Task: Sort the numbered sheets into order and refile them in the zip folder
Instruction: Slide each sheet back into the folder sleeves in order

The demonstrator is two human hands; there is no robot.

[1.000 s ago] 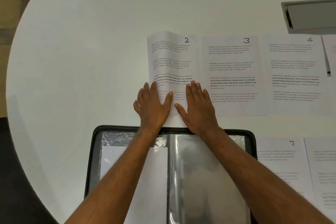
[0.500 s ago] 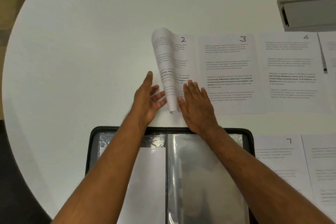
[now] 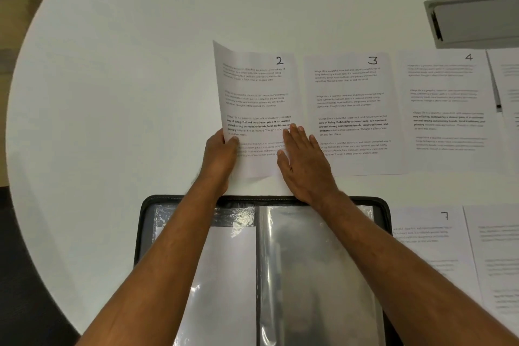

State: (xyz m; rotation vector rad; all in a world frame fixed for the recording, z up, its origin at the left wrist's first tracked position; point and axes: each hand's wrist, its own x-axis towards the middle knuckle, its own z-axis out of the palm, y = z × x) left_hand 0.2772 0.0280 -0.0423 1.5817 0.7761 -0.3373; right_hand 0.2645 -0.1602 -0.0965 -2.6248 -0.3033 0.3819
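White round table (image 3: 140, 70); grey recessed hatch (image 3: 474, 19) far right.

I see matt white paper in sheet 2 (image 3: 254, 98) and its neighbours, lying on a smooth, faintly sheened white table (image 3: 126, 78), with glossy, crinkled clear plastic sleeves (image 3: 314, 275) inside the zip folder (image 3: 146, 205), whose black edge looks like stitched fabric.

White round table (image 3: 126, 93). White sheet 2 (image 3: 252, 93), sheet 3 (image 3: 351, 87), sheet 4 (image 3: 446, 98) and sheet 7 (image 3: 427, 236), each with grey printed text, one paragraph in bold black, and a handwritten black numeral. Black-edged zip folder (image 3: 146, 216) with clear, glossy sleeves reflecting silver-grey; white paper under the left sleeve. Grey metal hatch (image 3: 477, 19) in the tabletop.
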